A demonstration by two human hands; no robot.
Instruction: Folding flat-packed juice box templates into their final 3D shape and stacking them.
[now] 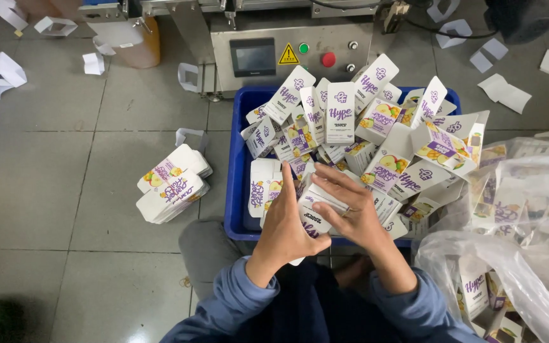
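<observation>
Holding a small white carton [316, 213] at lower centre of the frame, the left hand [285, 228] and right hand [351, 209] both close their fingers around it. Just above sits a blue bin [235, 190] heaped with printed cartons; a flat stack [173, 184] lies on the floor at left.

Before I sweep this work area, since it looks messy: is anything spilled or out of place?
Yes. White cardboard pieces lie scattered on the tiled floor, top left and top right. The blue crate is heaped past its rim with small cartons. Both hands, left hand and right hand, hold one carton.
</observation>
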